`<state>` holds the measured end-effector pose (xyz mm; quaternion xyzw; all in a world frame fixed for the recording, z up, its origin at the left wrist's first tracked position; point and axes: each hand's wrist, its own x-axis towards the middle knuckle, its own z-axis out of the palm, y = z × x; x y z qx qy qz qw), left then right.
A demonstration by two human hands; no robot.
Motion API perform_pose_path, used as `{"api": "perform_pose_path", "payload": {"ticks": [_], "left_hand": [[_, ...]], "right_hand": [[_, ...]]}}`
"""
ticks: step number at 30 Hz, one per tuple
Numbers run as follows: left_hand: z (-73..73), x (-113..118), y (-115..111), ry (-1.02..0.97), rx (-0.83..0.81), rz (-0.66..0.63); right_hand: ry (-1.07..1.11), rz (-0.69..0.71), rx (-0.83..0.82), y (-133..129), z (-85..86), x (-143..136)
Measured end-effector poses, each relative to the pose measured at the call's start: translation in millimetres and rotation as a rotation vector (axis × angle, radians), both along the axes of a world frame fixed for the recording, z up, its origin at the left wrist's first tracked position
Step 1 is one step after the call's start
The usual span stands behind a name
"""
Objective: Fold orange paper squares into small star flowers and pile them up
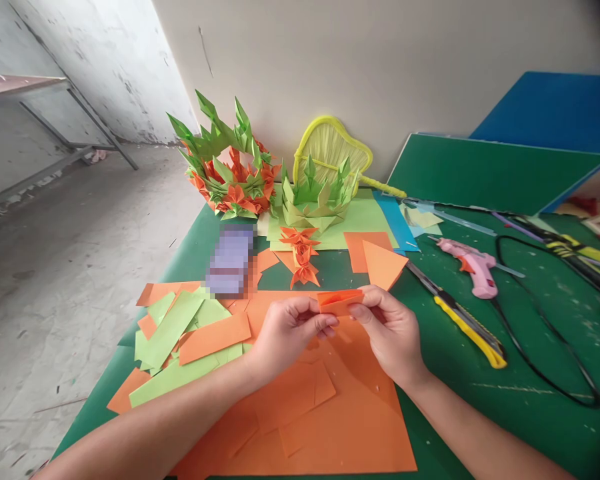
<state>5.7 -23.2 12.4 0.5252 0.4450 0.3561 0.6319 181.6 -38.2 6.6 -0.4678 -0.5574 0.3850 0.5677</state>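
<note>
A small folded piece of orange paper is held up between my two hands, its upper edge parted a little. My left hand pinches its left end with thumb and fingers. At the other end, my right hand grips it the same way. Both hands are above a large orange sheet on the green table. Just beyond them lie several folded orange paper flowers in a short row. Loose orange squares rest to the right of the flowers.
Green and orange paper scraps pile up at left, near a blurred-out rectangle. Behind stand a green-and-orange folded-paper piece and a green paper crown. A yellow utility knife and pink glue gun with a looping black cord lie right.
</note>
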Motion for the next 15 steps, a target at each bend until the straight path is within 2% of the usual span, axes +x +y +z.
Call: {"api": "perform_pose_path", "payload": {"ticks": [5, 9, 12, 15], "left_hand": [[-0.8, -1.2, 1.5, 0.017, -0.005, 0.014], [-1.4, -4.6, 4.0, 0.082, 0.086, 0.024], [-1.1, -7.0, 7.5, 0.138, 0.144, 0.006], [-1.4, -8.2, 10.0, 0.205, 0.178, -0.021]], "right_hand": [[0.015, -0.016, -0.018, 0.6, 3.7, 0.3], [0.001, 0.070, -0.073, 4.1, 2.0, 5.4], [-0.074, 0.163, -0.133, 6.7, 0.5, 9.7], [-0.184, 0.151, -0.131, 7.7, 0.0, 11.6]]}}
